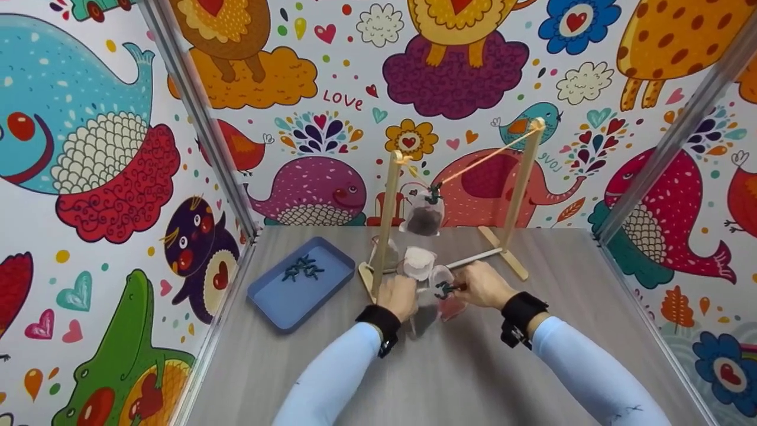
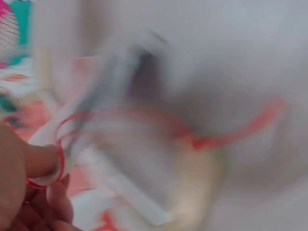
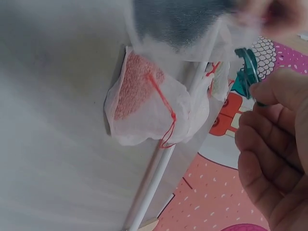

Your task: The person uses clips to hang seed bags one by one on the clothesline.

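Note:
My left hand pinches the top of a white mesh sachet with dark contents, which hangs below the fingers; its red string loops by the fingertips in the left wrist view. Beside it, my right hand pinches a small dark green clip between thumb and forefinger. A sachet with reddish contents and a red drawstring lies on the table below. Behind the hands, another dark-filled sachet hangs by a green clip from an orange line. The left wrist view is blurred by motion.
Two wooden posts hold up the line, with a white rod joining their feet. A pale sachet sits between the posts. At left stands a blue tray with several green clips. Patterned panels enclose the table.

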Available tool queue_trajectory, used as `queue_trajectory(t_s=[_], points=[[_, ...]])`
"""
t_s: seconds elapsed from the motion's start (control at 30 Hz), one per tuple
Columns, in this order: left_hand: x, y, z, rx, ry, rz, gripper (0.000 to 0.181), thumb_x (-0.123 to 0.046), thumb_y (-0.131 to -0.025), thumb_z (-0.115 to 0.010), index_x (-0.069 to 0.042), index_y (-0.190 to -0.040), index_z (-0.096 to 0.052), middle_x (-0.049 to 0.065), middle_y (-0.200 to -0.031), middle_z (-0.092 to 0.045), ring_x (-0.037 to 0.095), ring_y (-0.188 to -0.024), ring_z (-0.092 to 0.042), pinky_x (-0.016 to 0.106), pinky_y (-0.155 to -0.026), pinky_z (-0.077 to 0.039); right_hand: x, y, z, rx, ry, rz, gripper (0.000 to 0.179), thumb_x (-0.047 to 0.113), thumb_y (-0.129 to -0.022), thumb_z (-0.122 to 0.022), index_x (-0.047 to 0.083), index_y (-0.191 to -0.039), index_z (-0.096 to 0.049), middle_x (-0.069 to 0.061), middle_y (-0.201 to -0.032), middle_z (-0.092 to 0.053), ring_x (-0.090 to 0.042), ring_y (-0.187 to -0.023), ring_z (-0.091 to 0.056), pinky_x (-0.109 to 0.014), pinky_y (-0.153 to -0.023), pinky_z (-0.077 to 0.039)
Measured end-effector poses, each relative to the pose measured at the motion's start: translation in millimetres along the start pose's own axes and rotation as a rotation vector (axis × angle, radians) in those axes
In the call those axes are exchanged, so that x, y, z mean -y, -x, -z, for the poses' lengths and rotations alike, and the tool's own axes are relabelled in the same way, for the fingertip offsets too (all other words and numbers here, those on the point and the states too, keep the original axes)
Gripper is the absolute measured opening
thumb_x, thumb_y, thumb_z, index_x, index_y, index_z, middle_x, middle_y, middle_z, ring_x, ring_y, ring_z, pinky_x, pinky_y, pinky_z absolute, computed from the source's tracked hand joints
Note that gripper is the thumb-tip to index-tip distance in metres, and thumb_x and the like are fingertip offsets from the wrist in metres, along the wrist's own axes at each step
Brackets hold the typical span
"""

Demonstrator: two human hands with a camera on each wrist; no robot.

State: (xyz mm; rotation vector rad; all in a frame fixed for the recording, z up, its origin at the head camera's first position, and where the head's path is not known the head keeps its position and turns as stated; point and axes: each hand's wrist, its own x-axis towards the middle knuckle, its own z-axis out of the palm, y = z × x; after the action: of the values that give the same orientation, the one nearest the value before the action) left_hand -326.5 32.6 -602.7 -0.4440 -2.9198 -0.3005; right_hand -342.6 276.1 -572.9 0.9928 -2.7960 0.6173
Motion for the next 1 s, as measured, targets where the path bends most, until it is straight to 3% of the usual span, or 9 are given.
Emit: queue_trajectory(t_s=[0.23,0.37,0.5,0.6,0.67,0.8,1.0], points=[[-10.0,-22.3,103.8,-0.147,-0.048,-0.117,0.010,-0.018,-0.095,-0.080,-0.009,-0.092,-0.081,0.011,-0.094,-0.083,0.033,-0.085,-0.082,0.047,-0.068,-0.068,-4.2,2.8,8.0,-0.007,0.022,-0.189,0.013,0.006,-0.086,-0.088,0.008,-0.076,-0.081,0.003,-0.064,-0.070,-0.006,-0.060,-0.046,-0.023,-0.054,-0.036],[-4.5,-41.1,158.1,-0.200,-0.016,-0.083,0.012,-0.013,-0.099,-0.074,-0.004,-0.099,-0.082,0.016,-0.096,-0.083,0.035,-0.082,-0.083,0.049,-0.068,-0.069,0.7,1.5,15.2,-0.002,0.009,-0.257,0.012,0.009,-0.089,-0.087,0.008,-0.078,-0.082,0.001,-0.066,-0.071,-0.009,-0.059,-0.048,-0.025,-0.053,-0.036],[1.5,-57.8,195.7,-0.284,0.023,-0.023,0.022,-0.016,-0.106,-0.071,-0.001,-0.097,-0.084,0.019,-0.091,-0.084,0.037,-0.074,-0.082,0.050,-0.066,-0.068,10.3,-2.8,26.2,0.002,0.016,-0.278,0.007,0.013,-0.092,-0.088,0.006,-0.089,-0.087,-0.005,-0.076,-0.080,-0.013,-0.061,-0.056,-0.026,-0.054,-0.045],[3.7,-67.0,210.8,-0.340,0.039,-0.002,0.028,-0.022,-0.108,-0.071,-0.001,-0.096,-0.085,0.020,-0.088,-0.084,0.038,-0.072,-0.082,0.051,-0.065,-0.067,21.6,-11.5,40.2,-0.019,0.051,-0.243,0.010,0.015,-0.093,-0.088,0.005,-0.091,-0.087,-0.007,-0.077,-0.082,-0.016,-0.061,-0.061,-0.028,-0.054,-0.052],[3.5,-71.2,214.4,-0.362,0.047,0.004,0.029,-0.024,-0.108,-0.071,-0.001,-0.096,-0.085,0.020,-0.088,-0.084,0.038,-0.073,-0.082,0.052,-0.065,-0.067,31.0,-18.8,51.9,-0.056,0.086,-0.196,0.012,0.016,-0.093,-0.088,0.005,-0.089,-0.087,-0.008,-0.076,-0.082,-0.018,-0.063,-0.065,-0.030,-0.061,-0.055],[0.6,-74.8,212.8,-0.376,0.041,-0.017,0.026,-0.019,-0.107,-0.070,-0.003,-0.092,-0.084,0.019,-0.088,-0.084,0.038,-0.075,-0.083,0.051,-0.065,-0.067,51.4,-33.0,81.5,-0.144,0.120,-0.106,0.012,0.014,-0.092,-0.089,0.003,-0.090,-0.088,-0.010,-0.075,-0.079,-0.021,-0.065,-0.065,-0.034,-0.064,-0.053],[-4.6,-81.2,209.2,-0.408,0.044,-0.047,0.026,-0.021,-0.107,-0.071,-0.006,-0.090,-0.084,0.017,-0.089,-0.085,0.037,-0.076,-0.084,0.051,-0.065,-0.068,75.2,-56.2,136.7,-0.313,0.120,0.015,0.011,0.009,-0.091,-0.087,0.000,-0.097,-0.089,-0.012,-0.070,-0.073,-0.020,-0.061,-0.059,-0.028,-0.056,-0.045]])
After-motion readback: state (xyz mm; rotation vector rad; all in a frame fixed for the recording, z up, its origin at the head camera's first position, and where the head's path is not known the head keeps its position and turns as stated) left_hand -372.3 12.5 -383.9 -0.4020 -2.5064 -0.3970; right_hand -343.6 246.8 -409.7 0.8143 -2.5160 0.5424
